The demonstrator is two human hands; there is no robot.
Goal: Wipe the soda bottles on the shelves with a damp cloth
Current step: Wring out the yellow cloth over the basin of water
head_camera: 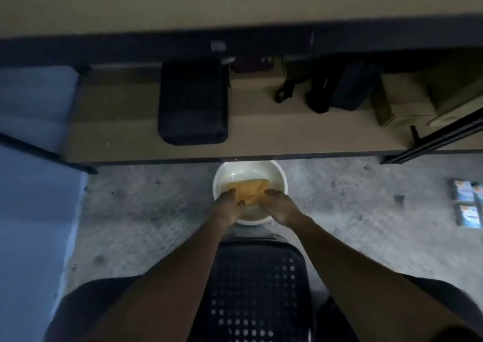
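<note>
Two hands: both are on one cloth, inside one basin, dead ahead of the person.
Left hand (230, 203): grips the cloth's near-left edge, fingers curled over it; the pinch is fairly plain though the light is dim.
Cloth (248, 188): yellow-orange, lying flat in the basin and apparently in shallow water; its long axis runs left to right, stretched between the two hands, with the far edge free.
Basin (222, 174): white and round, on the concrete floor, its far rim just under the low shelf's front edge.
Right hand (281, 205): holds the cloth's near-right edge, fingers bent down onto it; whether thumb and fingers pinch fully, I cannot tell.
Nearer hand: neither, since both sit level at the near rim.
Coming move, as I judge it: lift and wring, drawing toward the body.
Low shelf (117, 122): holds dark bags and a box; no soda bottles show.
Stool (258, 289): dark, perforated, between the forearms.
</note>
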